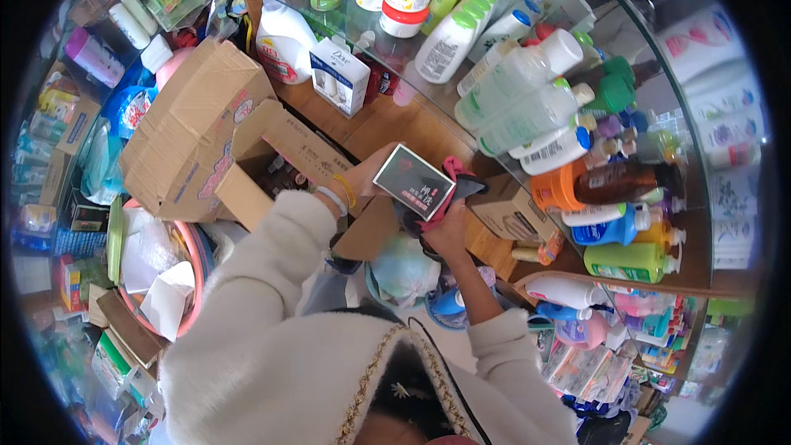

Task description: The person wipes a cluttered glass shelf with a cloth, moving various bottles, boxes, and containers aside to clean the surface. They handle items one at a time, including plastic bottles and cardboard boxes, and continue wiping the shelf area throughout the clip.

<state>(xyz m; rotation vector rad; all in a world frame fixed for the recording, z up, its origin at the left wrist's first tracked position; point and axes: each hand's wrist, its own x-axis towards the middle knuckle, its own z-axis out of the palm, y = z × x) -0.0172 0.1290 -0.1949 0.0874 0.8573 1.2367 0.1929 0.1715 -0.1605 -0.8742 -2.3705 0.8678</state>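
Observation:
A small black box with white edges (415, 182) is tilted in front of me at the middle of the view. My left hand (371, 176) grips its left end. My right hand (446, 228) holds a bunched pink and dark cloth (454, 188) against the box's right side. Below my left forearm stands an opened cardboard carton (309, 151) with its flaps spread and dark items inside. The fingertips of both hands are partly hidden by the box and the cloth.
A large cardboard box (191, 130) stands at the left, above a pink basin (196, 272). Glass shelves with shampoo bottles (457, 43) curve round the right. A white Dove box (340, 77) and a small carton (513, 207) stand on the wooden shelf.

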